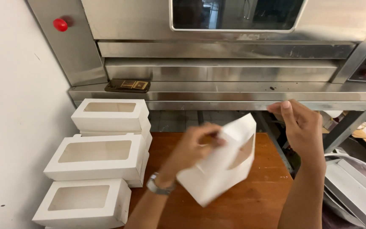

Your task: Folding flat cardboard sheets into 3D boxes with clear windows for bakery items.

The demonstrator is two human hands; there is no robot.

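Note:
My left hand (pixel 193 146) grips a flat, partly folded white cardboard box blank (pixel 221 165) with a clear window cut in it, tilted above the brown wooden table (pixel 259 199). A watch sits on that wrist. My right hand (pixel 303 125) hovers just right of the blank's upper edge, fingers loosely curled, holding nothing. Several finished white window boxes (pixel 100 154) are stacked at the left of the table, against the white wall.
A large stainless steel oven (pixel 234 51) with a glass door fills the back, its ledge just beyond my hands. A dark flat phone-like object (pixel 127 85) lies on that ledge. A red knob (pixel 60 24) sits upper left. Metal trays (pixel 354 191) lie lower right.

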